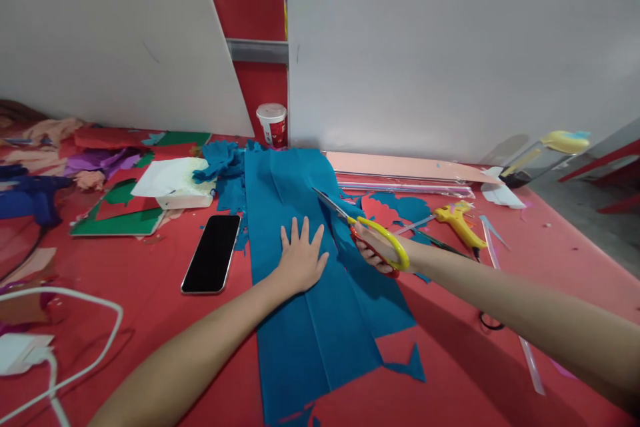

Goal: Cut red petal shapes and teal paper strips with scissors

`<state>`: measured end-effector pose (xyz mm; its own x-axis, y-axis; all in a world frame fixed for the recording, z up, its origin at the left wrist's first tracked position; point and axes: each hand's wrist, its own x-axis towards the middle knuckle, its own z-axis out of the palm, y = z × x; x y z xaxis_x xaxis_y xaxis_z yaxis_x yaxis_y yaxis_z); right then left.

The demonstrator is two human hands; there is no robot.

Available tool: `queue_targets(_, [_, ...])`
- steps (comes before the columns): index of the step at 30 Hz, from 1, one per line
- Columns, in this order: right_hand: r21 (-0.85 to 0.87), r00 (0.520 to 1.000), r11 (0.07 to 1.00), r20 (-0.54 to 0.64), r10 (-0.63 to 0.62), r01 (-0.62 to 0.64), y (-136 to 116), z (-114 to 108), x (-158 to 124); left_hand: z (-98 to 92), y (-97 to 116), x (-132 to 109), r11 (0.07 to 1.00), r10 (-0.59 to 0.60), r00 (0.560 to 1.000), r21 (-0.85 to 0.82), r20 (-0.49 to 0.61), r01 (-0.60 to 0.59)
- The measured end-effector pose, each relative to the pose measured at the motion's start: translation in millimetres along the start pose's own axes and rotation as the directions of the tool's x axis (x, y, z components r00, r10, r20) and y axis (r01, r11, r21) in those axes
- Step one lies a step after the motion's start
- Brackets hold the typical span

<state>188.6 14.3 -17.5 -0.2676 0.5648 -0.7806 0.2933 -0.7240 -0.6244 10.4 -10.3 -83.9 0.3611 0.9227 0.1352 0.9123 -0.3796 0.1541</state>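
A long sheet of blue crepe paper (290,320) lies lengthwise on the red table, with a slit running through its right part. My left hand (303,260) rests flat on it, fingers spread. In my right hand (373,250) is a pair of scissors (383,233) with yellow and red handles. The blades point up and left and sit at the slit in the paper. Part of the lower blade is hidden by the paper. Small blue scraps (407,365) lie by the sheet's lower right corner.
Left of the paper lie a black phone (211,255), a tissue pack (185,187) and a white cable (117,320). A yellow glue gun (460,225) and clear glue sticks (530,363) are on the right. A paper cup (273,124) stands at the back before white boards (450,53).
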Motion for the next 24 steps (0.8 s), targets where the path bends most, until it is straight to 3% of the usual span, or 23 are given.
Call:
queue_targets(2, [-0.008,1.000,1.000,-0.031,-0.007,0.006,3.6,3.4,-4.2,-1.9,2.3,-7.5,1.000,-0.005,1.000,0.029,0.029,0.004])
queue_targets(7, [-0.067,0.983,0.982,-0.029,-0.180,0.178,13.2,7.8,-10.7,-14.4,8.3,-15.8,0.997,-0.042,0.993,0.064,0.115,0.035])
queue_targets(11, [-0.095,0.993,0.989,-0.036,-0.116,0.112,11.7,9.4,-16.3,-23.4,9.4,-8.7,0.990,-0.055,0.993,0.132,0.107,0.040])
queue_targets(17, [-0.067,0.999,0.998,-0.048,0.017,-0.020,2.9,1.2,-25.7,-22.5,1.8,5.6,0.976,-0.011,1.000,0.219,0.027,0.005])
queue_targets(24, [-0.246,0.995,0.969,-0.097,-0.036,0.011,-6.6,-23.0,-32.9,-30.5,-4.1,25.8,0.986,0.016,0.998,0.162,0.068,-0.027])
